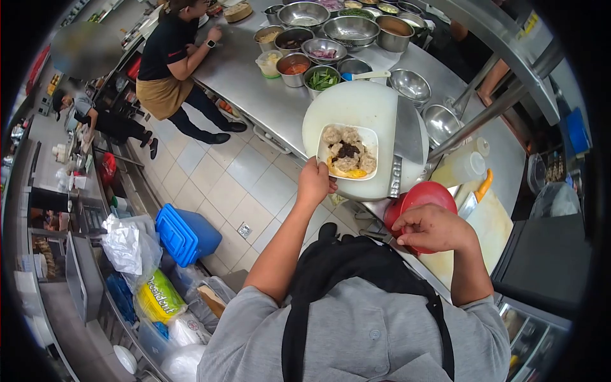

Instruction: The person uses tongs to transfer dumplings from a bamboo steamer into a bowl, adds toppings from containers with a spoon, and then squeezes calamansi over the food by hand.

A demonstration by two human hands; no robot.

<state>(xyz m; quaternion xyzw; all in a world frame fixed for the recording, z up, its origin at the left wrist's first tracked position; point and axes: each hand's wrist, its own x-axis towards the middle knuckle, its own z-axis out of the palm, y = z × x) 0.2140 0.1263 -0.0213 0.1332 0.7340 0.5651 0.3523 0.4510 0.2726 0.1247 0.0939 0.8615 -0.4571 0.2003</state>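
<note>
My left hand [316, 183] grips the near left edge of a square white dish [375, 137], held over the round white cutting board [331, 105]. In the dish are several pale meatballs [333, 135], a dark chopped topping [347, 150] in the middle and something yellow [356, 173] at the near side. My right hand [436, 228] is over a red bowl [429, 194], its fingers curled in toward the thumb; what they hold, if anything, is hidden. A broad cleaver [410, 137] lies on the round board's right side.
Metal bowls [305, 14] with ingredients crowd the steel counter [238, 57]. Squeeze bottles [459, 167] and an orange-handled knife [474, 196] are at right, beside a second board [487, 235]. A metal post [490, 118] rises there. A co-worker [168, 63] stands along the counter; a blue bin [188, 234] sits behind left.
</note>
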